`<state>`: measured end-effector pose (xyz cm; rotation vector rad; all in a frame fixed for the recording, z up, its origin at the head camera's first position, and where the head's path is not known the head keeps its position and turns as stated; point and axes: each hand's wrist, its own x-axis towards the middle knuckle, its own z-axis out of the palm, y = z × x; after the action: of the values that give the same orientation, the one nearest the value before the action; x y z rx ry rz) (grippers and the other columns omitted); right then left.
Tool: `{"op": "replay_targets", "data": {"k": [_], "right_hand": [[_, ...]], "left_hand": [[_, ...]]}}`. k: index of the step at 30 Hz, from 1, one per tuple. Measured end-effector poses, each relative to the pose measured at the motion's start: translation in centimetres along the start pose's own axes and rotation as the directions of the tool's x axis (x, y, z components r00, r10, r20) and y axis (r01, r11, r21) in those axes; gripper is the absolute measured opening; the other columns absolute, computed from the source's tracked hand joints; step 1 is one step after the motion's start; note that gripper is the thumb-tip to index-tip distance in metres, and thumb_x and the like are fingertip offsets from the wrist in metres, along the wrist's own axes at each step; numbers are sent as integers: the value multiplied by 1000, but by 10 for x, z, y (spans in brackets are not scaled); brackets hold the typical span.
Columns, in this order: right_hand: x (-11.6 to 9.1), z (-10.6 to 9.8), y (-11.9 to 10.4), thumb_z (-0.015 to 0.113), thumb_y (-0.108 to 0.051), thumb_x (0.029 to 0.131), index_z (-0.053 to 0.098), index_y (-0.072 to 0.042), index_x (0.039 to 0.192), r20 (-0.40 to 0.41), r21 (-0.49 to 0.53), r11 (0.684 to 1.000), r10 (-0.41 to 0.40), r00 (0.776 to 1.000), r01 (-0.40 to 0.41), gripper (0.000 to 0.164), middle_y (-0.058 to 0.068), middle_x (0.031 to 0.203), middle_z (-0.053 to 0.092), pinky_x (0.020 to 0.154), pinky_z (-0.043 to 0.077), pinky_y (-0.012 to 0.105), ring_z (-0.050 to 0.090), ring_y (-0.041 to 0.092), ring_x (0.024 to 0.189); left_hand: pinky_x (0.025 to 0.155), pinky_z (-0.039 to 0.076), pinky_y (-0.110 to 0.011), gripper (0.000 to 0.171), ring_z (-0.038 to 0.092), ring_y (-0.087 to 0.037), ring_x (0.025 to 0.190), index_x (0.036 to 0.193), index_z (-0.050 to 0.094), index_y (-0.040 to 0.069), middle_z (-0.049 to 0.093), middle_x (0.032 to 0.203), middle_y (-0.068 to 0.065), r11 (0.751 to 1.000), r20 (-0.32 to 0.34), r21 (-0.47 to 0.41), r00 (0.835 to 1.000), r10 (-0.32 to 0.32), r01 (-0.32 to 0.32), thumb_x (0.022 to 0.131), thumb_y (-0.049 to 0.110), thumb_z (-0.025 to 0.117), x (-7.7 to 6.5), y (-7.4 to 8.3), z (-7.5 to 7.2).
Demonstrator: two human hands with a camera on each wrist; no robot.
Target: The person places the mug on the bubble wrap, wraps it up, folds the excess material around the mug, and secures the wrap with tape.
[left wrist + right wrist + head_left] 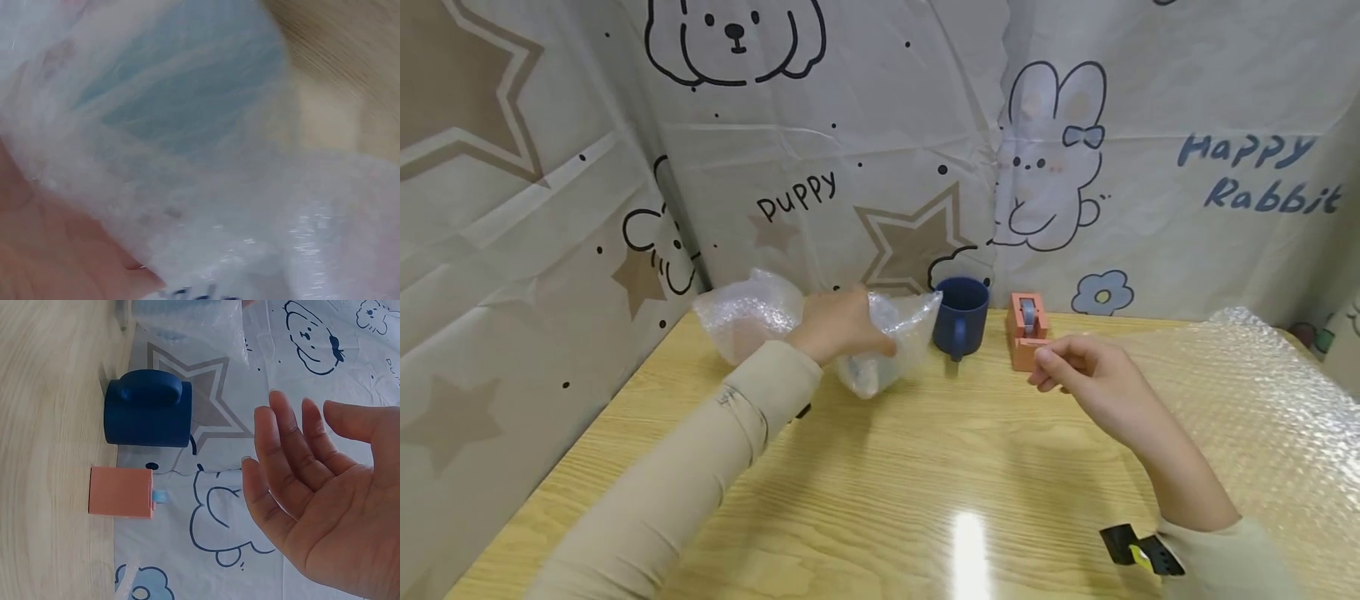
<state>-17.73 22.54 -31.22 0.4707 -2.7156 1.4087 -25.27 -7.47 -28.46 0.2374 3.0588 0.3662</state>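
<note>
My left hand (pixel 842 321) grips a bundle in clear bubble wrap (pixel 886 354) near the back of the table. Something light blue (pixel 200 81) shows through the wrap in the left wrist view; its shape is blurred. To the left stands another bubble-wrapped bundle (pixel 741 312), pinkish inside, partly hidden behind my left hand and sleeve. My right hand (pixel 1086 383) hovers over the table in front of the orange tape dispenser (pixel 1026 333). Its palm (pixel 337 531) faces its wrist camera, fingers loosely bent with nothing between them.
A dark blue mug (pixel 962 315) stands between the held bundle and the tape dispenser, handle toward me. A large sheet of bubble wrap (pixel 1247 400) covers the table's right side. Printed cloth (pixel 925 150) hangs close behind and along the left edge of the wooden table (pixel 880 492).
</note>
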Motion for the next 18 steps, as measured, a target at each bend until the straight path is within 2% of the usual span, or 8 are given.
{"op": "replay_targets", "data": {"k": [5, 9, 12, 13, 14, 16, 18], "right_hand": [[0, 5, -2, 52, -28, 105, 66, 1, 105, 5, -11, 1000, 10, 1000, -10, 32, 7, 92, 70, 83, 55, 37, 66, 19, 86], [0, 7, -3, 52, -26, 104, 66, 0, 103, 9, -13, 1000, 9, 1000, -9, 30, 6, 90, 70, 84, 54, 42, 66, 20, 85], [0, 9, -4, 53, -26, 104, 66, -1, 103, 11, -15, 1000, 5, 1000, -5, 29, 5, 91, 70, 83, 54, 42, 66, 19, 85], [0, 10, -4, 53, -27, 104, 66, -1, 102, 11, -16, 1000, 7, 1000, -7, 29, 5, 91, 70, 83, 54, 42, 66, 19, 85], [0, 10, -4, 53, -27, 104, 66, -2, 102, 11, -18, 1000, 8, 1000, -8, 29, 5, 91, 70, 83, 54, 41, 66, 19, 85], [0, 10, -5, 53, -27, 104, 66, -2, 102, 9, -23, 1000, 10, 1000, -9, 29, 5, 91, 70, 84, 54, 42, 66, 18, 85], [0, 11, -5, 53, -28, 104, 66, -2, 102, 7, -23, 1000, 8, 1000, -8, 29, 5, 90, 70, 84, 53, 43, 66, 18, 85]], "left_hand": [[106, 35, -51, 76, 57, -35, 110, 120, 53, 2, 63, 112, -10, 998, -9, -51, 999, -30, 30, 70, 50, 83, 15, -5, -3], [96, 43, -46, 75, 59, -31, 99, 120, 52, 3, 62, 107, -8, 995, 5, -102, 1000, -14, 15, 70, 48, 84, 24, 2, -6], [108, 36, -50, 84, 57, -32, 112, 130, 49, 3, 62, 121, -10, 996, 33, -94, 999, 7, -4, 69, 49, 85, 31, 8, -9], [113, 28, -52, 89, 54, -33, 119, 135, 46, 3, 60, 128, -11, 997, 48, -81, 999, 13, -9, 70, 50, 85, 34, 8, -10], [116, 21, -54, 95, 50, -35, 126, 141, 42, 4, 58, 134, -12, 998, 56, -66, 998, 17, -13, 70, 51, 84, 37, 8, -10], [118, 17, -55, 109, 43, -37, 135, 152, 31, 6, 50, 145, -13, 999, 66, -42, 998, 17, -14, 69, 52, 85, 43, 5, -10], [115, 25, -55, 114, 42, -40, 134, 155, 26, 7, 48, 147, -15, 1000, 69, -27, 998, 11, -9, 68, 52, 85, 49, -1, -9]]}}
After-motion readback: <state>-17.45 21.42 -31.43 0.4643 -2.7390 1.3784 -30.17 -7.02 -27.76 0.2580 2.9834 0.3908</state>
